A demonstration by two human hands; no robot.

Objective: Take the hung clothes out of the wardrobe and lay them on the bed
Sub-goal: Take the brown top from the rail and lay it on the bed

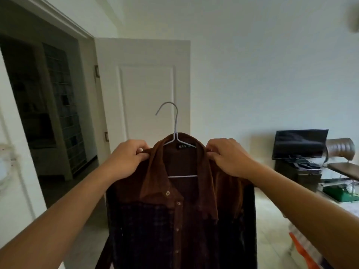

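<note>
While the shirt (180, 210) hangs on its hanger (175, 136), left hand (128, 158) and right hand (229, 156) pinch its shoulders, likely keeping it spread flat; bed not visible.

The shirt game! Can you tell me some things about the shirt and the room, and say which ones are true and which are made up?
1. Both hands hold the shirt by its shoulders. True: the left hand and right hand each pinch one shoulder.
2. The shirt is off its hanger. False: the hanger is inside it, hook sticking up.
3. The shirt is bright yellow. False: it is brown and dark.
4. The collar label says MAN. True.
5. The door behind the shirt is black. False: it is white.
6. A TV stands on the right. True.
</note>
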